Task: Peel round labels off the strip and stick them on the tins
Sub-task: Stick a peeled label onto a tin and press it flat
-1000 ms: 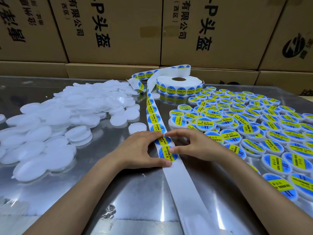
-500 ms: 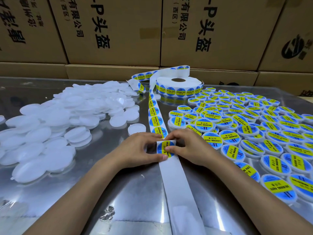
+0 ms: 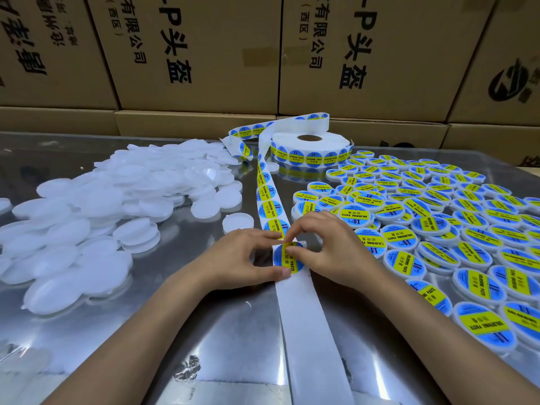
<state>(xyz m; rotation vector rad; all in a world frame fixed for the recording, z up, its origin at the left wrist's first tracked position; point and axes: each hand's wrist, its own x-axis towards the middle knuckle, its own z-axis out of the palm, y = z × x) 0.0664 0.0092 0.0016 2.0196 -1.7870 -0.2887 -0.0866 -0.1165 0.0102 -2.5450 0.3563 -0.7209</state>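
Blue-yellow round label (image 3: 287,256) half-peeled from white strip (image 3: 306,317) beside labelled tins (image 3: 438,229).

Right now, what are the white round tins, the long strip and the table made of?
White tins: probably plastic, a milky, slightly see-through, smooth look. Strip: likely coated paper backing, thin, matte white, bending easily off the roll. Table: seems like polished metal, mirror-like, reflecting the lights.

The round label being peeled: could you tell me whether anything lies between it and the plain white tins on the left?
Nothing visible does. The round label is pinched by the right hand; the left hand holds the strip. The nearest of the plain white tins sits just beyond the left hand, across bare table.
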